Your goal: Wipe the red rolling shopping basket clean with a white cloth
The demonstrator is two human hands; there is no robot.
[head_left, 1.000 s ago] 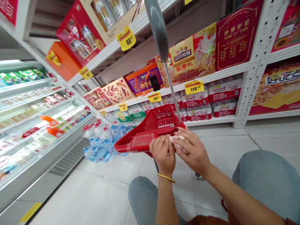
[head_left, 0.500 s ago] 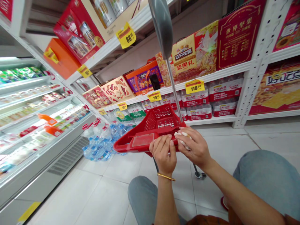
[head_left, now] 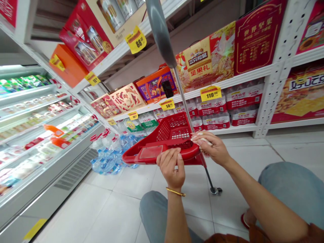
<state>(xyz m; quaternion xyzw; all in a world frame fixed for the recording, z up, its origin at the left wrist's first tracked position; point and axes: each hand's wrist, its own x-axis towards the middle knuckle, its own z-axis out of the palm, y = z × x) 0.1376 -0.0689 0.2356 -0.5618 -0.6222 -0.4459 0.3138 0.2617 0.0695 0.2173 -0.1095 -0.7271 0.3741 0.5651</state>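
In front of me is a red plastic basket trolley (head_left: pixel 152 153) with a latticed body and a caster below. My left hand (head_left: pixel 172 167) is closed around the near edge of its rim, right of the flat panel. At the basket's right corner my right hand (head_left: pixel 214 148) pinches a crumpled whitish cloth (head_left: pixel 202 135), pressed to the rim beside the metal pole. A grey grip (head_left: pixel 160 32) tops that pole, which leans up to the left. Part of the cloth is hidden under my fingers.
White shelves (head_left: pixel 260 126) with gift boxes (head_left: pixel 198 62) and wrapped water bottles (head_left: pixel 216 120) stand behind the basket. Blue-tinted bottle packs (head_left: pixel 108 160) lie on the tiled floor to the left. A refrigerated display case (head_left: pixel 68 165) runs along the left side.
My right hand has slid with the cloth a little right and up, round the basket's corner. My left hand has shifted slightly left, and the pole's grip appears further left.
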